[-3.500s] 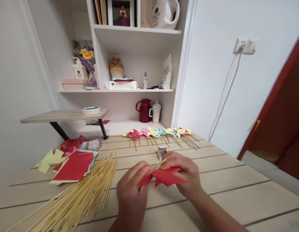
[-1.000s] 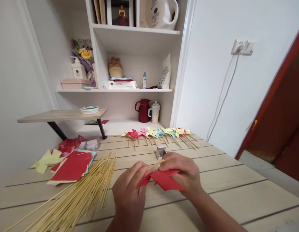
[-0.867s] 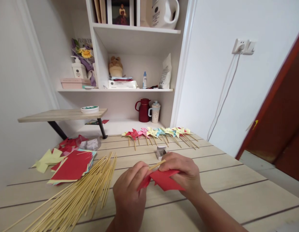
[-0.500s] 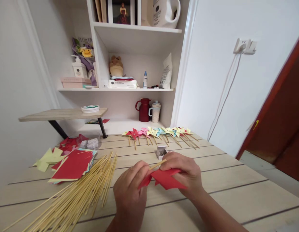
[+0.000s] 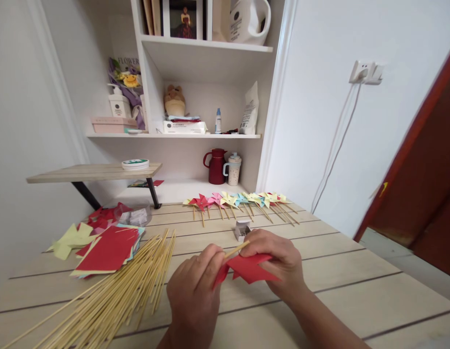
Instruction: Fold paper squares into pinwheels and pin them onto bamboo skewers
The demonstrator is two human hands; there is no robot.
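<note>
Right now your left hand (image 5: 194,295) pinches a red paper pinwheel (image 5: 247,269) by its near-left tip, and your right hand (image 5: 279,261) clamps the pinwheel's far side together with a stick (image 5: 236,249) whose tip juts up between your hands. Both hover just above the table (image 5: 356,281), near its front edge. Left of your left hand lies a pile of sticks (image 5: 116,291), close by; beyond it, a paper stack (image 5: 108,249). A small box (image 5: 242,229) sits just past your right hand, with a pinwheel row (image 5: 243,201) farther back. Bare boards stretch to your right.
</note>
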